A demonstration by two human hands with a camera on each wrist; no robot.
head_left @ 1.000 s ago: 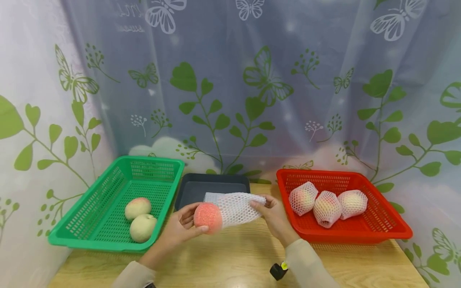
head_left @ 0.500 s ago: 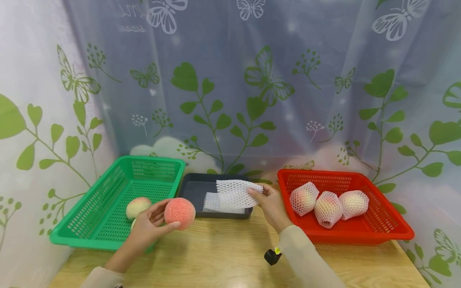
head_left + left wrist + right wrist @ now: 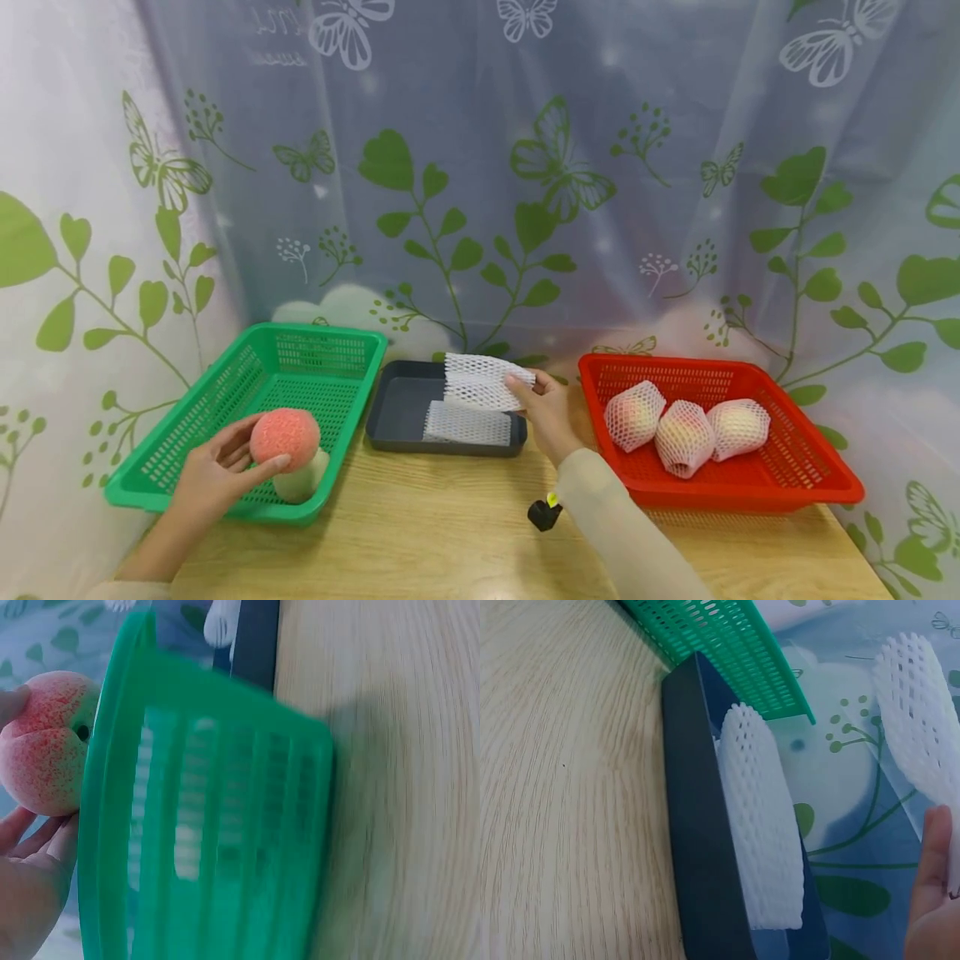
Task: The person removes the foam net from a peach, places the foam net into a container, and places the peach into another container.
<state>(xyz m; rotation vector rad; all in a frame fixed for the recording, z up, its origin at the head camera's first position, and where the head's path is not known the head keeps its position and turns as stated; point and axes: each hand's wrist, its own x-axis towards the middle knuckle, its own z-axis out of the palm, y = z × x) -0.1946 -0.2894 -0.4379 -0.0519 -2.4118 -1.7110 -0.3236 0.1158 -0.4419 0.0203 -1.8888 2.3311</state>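
Note:
My left hand [image 3: 213, 475] holds a pink peach [image 3: 284, 437] over the near right part of the green basket [image 3: 187, 437]; the same peach [image 3: 46, 752] shows beside the basket's rim [image 3: 202, 825] in the left wrist view. A pale peach [image 3: 302, 479] lies under it in the basket. My right hand [image 3: 542, 408] pinches a white foam net sleeve [image 3: 483, 382] above the dark tray [image 3: 401, 408]. Another flat net sleeve [image 3: 465, 422] lies in the tray, also seen as a net sleeve [image 3: 761, 825] in the right wrist view.
A red basket [image 3: 780, 483] on the right holds three peaches wrapped in nets [image 3: 682, 427]. The baskets and tray stand on a wooden table [image 3: 450, 533]. A printed curtain hangs close behind them.
My left hand has carried the pink peach left, from the table's middle to over the green basket. My right hand has drawn the emptied net sleeve back over the dark tray.

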